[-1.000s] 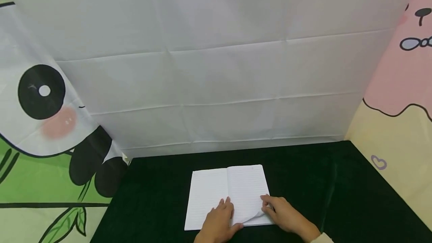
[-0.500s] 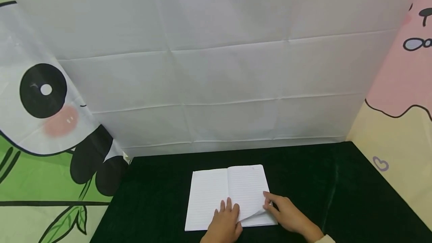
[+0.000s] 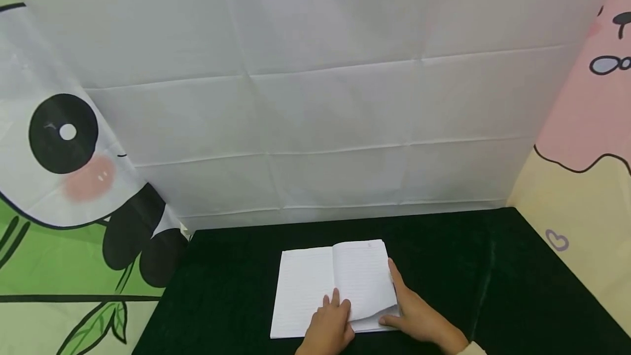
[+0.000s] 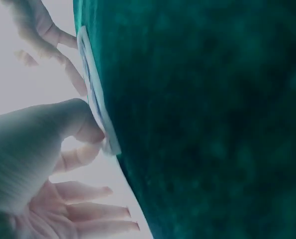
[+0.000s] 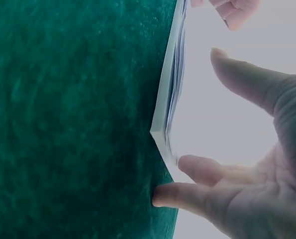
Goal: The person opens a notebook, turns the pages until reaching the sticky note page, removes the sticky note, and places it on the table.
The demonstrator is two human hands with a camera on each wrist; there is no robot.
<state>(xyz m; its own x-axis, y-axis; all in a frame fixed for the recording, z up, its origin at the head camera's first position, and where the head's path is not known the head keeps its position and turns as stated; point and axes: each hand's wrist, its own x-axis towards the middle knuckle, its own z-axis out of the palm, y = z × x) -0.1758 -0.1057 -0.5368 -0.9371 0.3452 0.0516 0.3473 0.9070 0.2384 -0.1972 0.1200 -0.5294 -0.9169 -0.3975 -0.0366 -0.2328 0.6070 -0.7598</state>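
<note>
A lined notebook (image 3: 308, 284) lies spread on the dark green cloth, its pages white. In the head view my left hand (image 3: 326, 325) rests over its lower middle, several fingers stretched forward. The left wrist view shows the left thumb (image 4: 88, 122) and index finger meeting at the notebook's lower edge, pinching the paper there. Beside the right page's outer edge is my right hand (image 3: 421, 311), thumb and fingers spread apart, the thumb over the lower right corner. The lower edge of the right page (image 3: 367, 284) is lifted slightly off the sheets beneath.
A dark green cloth (image 3: 236, 284) covers the table around the notebook. Behind it hangs a white creased sheet (image 3: 335, 174). Printed cartoon cloths flank the table, a green and white one (image 3: 54, 256) at left and a pink and cream one (image 3: 581, 207) at right.
My right hand has let go of the right page's edge and spread its fingers along the side. The left hand has shifted slightly right, its thumb drawn in closer to the index finger.
</note>
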